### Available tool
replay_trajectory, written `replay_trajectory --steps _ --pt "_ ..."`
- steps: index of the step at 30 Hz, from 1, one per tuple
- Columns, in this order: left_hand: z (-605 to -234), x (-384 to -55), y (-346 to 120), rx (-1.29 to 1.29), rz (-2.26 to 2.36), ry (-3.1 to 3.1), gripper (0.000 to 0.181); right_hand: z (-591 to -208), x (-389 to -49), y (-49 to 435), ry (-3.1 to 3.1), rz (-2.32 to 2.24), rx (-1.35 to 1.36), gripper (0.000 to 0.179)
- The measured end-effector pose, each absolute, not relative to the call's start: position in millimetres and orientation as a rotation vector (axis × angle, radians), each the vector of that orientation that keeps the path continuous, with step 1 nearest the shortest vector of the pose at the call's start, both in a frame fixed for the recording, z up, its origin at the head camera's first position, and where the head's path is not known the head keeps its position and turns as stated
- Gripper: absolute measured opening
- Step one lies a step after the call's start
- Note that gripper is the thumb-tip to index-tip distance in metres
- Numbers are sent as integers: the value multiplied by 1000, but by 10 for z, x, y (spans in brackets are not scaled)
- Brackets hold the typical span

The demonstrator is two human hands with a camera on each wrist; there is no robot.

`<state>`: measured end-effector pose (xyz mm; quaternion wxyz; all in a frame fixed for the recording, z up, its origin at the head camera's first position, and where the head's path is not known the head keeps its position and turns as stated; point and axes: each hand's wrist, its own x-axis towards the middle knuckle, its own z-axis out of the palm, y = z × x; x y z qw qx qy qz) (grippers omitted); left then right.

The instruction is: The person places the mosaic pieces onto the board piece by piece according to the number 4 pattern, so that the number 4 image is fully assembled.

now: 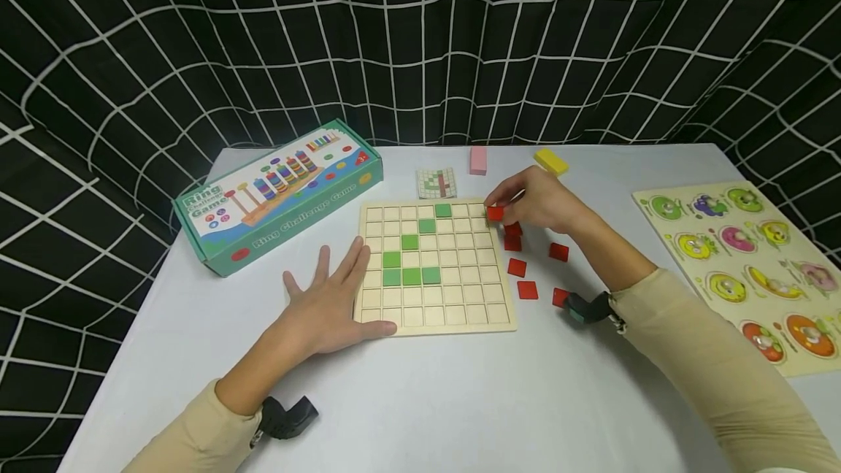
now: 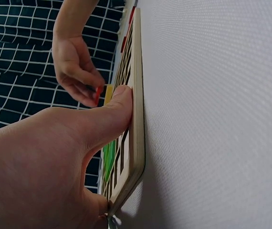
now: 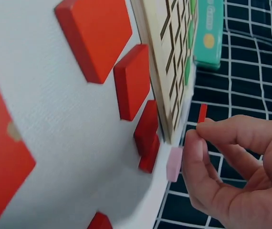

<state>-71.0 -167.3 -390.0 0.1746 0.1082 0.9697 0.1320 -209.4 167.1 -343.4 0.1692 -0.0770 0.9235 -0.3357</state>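
Observation:
A wooden grid board [image 1: 460, 318] lies flat, several green square tiles [image 1: 410, 241] set in its cells. My left hand [image 1: 325, 312] rests at the board's near left corner with fingers spread. Its fingertips touch the left edge, and its thumb [image 2: 119, 102] lies over the near edge. Between thumb and fingers, my right hand [image 1: 542, 199] pinches a red square tile [image 1: 495, 214] above the board's far right corner. In the right wrist view that red tile [image 3: 202, 113] stands on edge at the fingertips. More loose red tiles [image 1: 528, 290] lie along the board's right side.
A small pattern card [image 1: 436, 183] lies behind the board, near a pink block [image 1: 478, 160] and a yellow block [image 1: 550, 161]. The green game box [image 1: 282, 195] stands at the back left. A fruit puzzle board [image 1: 742, 268] lies at the right.

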Motion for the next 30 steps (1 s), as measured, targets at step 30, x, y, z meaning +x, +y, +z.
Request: replay_trajectory --steps 30 --pt "-3895 -707 -1675 317 379 2758 125 -3502 -2080 1172 2557 -894 -335 30"
